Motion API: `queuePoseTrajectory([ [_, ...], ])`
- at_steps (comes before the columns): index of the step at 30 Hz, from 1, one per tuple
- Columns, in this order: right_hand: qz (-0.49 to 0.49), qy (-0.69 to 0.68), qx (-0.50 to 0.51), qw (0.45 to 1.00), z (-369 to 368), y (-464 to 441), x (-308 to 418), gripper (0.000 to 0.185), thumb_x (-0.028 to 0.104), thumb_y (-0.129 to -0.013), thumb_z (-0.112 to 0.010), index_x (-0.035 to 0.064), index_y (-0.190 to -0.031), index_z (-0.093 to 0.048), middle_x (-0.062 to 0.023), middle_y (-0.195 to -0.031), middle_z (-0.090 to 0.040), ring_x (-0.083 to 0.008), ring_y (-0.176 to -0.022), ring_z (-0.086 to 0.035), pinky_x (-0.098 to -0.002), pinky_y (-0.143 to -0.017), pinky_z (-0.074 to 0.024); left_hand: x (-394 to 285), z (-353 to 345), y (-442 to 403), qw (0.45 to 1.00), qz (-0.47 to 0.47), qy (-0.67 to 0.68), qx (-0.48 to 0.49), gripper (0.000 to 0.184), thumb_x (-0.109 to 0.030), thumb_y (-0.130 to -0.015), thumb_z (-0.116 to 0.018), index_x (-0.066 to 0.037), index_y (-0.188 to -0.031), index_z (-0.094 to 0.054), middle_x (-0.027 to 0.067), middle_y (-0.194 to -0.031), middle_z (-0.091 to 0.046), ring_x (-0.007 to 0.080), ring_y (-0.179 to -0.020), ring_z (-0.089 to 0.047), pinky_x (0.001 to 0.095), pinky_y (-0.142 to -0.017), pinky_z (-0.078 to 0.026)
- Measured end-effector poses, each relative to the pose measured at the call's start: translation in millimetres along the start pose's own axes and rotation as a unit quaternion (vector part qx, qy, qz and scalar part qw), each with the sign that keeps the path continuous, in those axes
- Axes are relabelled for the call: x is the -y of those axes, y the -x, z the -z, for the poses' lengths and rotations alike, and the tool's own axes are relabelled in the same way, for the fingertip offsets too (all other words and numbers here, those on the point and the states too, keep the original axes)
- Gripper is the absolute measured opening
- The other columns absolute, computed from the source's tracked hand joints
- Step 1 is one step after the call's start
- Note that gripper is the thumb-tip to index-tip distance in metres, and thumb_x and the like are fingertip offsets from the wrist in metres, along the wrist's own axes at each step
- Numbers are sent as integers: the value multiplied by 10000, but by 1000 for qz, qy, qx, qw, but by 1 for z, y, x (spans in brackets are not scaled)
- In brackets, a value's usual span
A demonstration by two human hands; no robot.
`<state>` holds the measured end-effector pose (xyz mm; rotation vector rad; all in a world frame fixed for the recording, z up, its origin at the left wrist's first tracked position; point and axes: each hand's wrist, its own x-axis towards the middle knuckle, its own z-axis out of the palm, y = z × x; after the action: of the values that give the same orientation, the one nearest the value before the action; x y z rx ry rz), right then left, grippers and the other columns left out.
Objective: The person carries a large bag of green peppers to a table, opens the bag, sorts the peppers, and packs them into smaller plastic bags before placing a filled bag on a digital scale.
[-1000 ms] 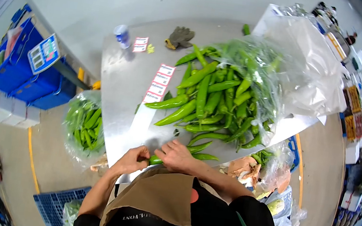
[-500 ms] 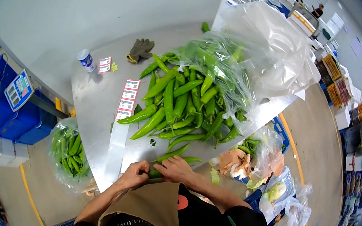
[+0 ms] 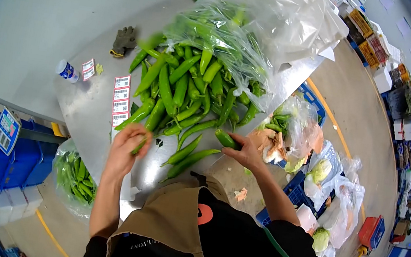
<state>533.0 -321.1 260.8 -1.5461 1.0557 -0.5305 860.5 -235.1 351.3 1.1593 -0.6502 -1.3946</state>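
Note:
My right hand [image 3: 248, 155] is closed around a green pepper [image 3: 226, 139], which looks short and broken at one end. My left hand [image 3: 125, 149], slightly blurred, pinches a small green pepper piece [image 3: 139, 146] above the label strip. Two long green peppers [image 3: 187, 159] lie on the metal table [image 3: 149, 165] between my hands. Just beyond them spreads a big pile of green peppers [image 3: 179, 87], its far part under a clear plastic bag [image 3: 225, 30]. A strip of printed labels [image 3: 121, 100] lies left of the pile.
A grey glove [image 3: 124, 42] and a blue-white canister [image 3: 68, 71] are on the table's left. Below, a bag of peppers [image 3: 76, 178] stands near blue bins [image 3: 16, 148]. On the right are crates and bags with vegetable scraps [image 3: 272, 144]. White plastic sheeting [image 3: 281, 12] covers the far end.
My hands were together on a pepper at the table's near edge. They have parted, left hand to the left, right hand to the right, each with a pepper part. The view has shifted.

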Motion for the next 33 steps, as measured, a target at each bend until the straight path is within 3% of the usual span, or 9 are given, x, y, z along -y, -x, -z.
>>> queuePoseTrajectory([
  [4,-74,-90,-46,992,-31,0,-11,404,170,-755,-681,-28,-1097,-598,-35,-840,-627,-99,-741,-551,-258,-690,-461,0,-100,-41,949,-112,-193,224,485,-98,-825,-596,2,-1263,-411,174,-1187,-502,244,-1051,-555,301,-848,-462],
  [5,-26,-70,-15,997,-34,0,-18,434,191,-789,-653,-11,-1162,-558,-23,-873,-604,-89,-737,-522,-247,-681,-453,-16,-133,-37,918,-78,-196,335,618,-115,-809,-624,-22,-1344,-328,198,-1371,-337,279,-1276,-375,362,-1001,-364],
  [8,-30,-162,-9,986,-47,10,-30,448,187,-800,-641,-8,-1189,-534,-25,-894,-600,-91,-745,-522,-248,-684,-454,14,-193,-27,767,-429,-356,318,612,-147,-747,-680,-59,-1286,-403,162,-1402,-289,326,-1263,-359,461,-1023,-304],
  [11,-72,-270,-37,960,-55,18,-34,463,184,-811,-629,-5,-1216,-510,-27,-914,-596,-92,-753,-521,-249,-687,-454,41,-190,-29,709,-433,-390,399,621,-182,-725,-703,-58,-1265,-423,180,-1382,-320,365,-1263,-332,507,-1035,-256],
  [17,-72,-288,-23,955,-65,11,-22,493,176,-832,-605,1,-1270,-462,-30,-956,-587,-95,-768,-520,-252,-693,-455,103,-98,-28,815,-287,-494,98,557,-237,-764,-689,-42,-1230,-454,197,-1235,-496,348,-1130,-488,420,-914,-420],
  [21,42,-148,109,982,-89,-11,24,483,122,-884,-534,-3,-1325,-381,-125,-1133,-560,-194,-1001,-549,-305,-876,-436,91,-57,-10,944,-11,-329,-22,516,-290,-803,-672,30,-1160,-481,177,-923,-623,274,-815,-623,363,-744,-488],
  [27,306,364,172,863,-93,-36,29,563,138,-786,-608,20,-1303,-416,-223,-1215,-458,-383,-1166,-424,-465,-999,-320,114,22,12,974,60,-85,-200,313,-240,-839,-652,26,-951,-532,96,-820,-601,135,-721,-608,269,-563,-507],
  [30,378,511,145,758,-97,-36,2,609,107,-699,-629,40,-1276,-447,-198,-1144,-477,-359,-1113,-437,-483,-945,-342,120,40,19,965,82,-133,-210,370,-250,-842,-648,43,-1031,-524,135,-846,-613,217,-701,-630,320,-572,-517],
  [33,366,509,139,767,-105,-53,-13,624,85,-646,-637,51,-1245,-463,-166,-1020,-505,-336,-992,-477,-474,-889,-365,118,46,14,888,118,-409,-172,462,-254,-808,-678,51,-1102,-495,194,-902,-602,339,-754,-615,388,-634,-509],
])
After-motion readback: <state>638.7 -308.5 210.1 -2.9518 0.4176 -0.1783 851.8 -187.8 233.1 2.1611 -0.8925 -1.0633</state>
